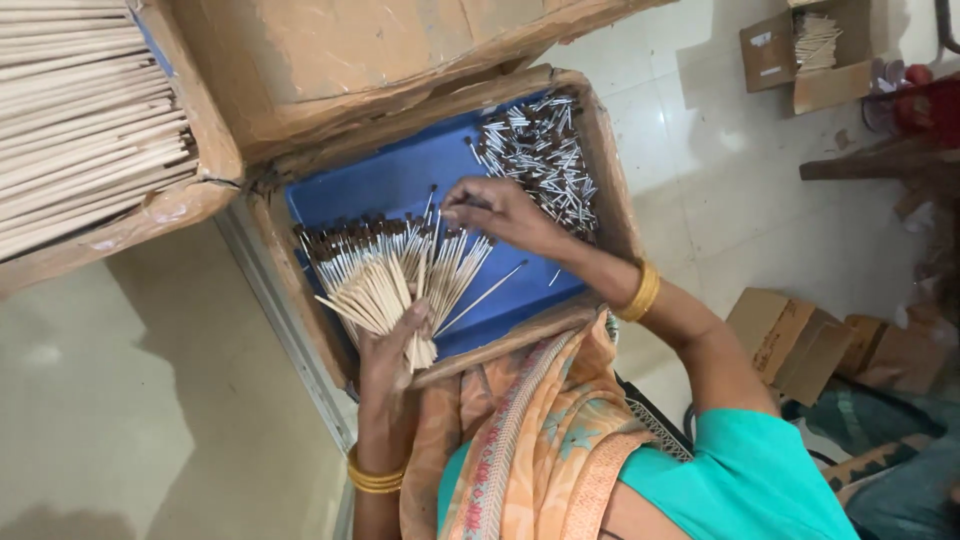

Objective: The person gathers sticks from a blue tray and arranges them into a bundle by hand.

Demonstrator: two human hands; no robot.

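- Over blue-lined tray [400, 180]: fanned bundle of thin brown-tipped sticks [390, 275], light, brittle.
- Left hand [385, 350] clenched around bare ends; best grip there.
- Right hand [500, 210] pinching single stick, near loose pile [540, 150] at tray's far corner.

A pale tiled floor [720, 170] is seen, lit brightly at the upper right. An open cardboard box [810, 50] is set on it near the top corner, and brown boxes [800, 340] are stacked lower right, beside dark wooden furniture [880, 165].

Stacked pale sticks [85, 110] cut off at left edge; right hand [495, 210] fingertips hidden behind bundle [395, 275].
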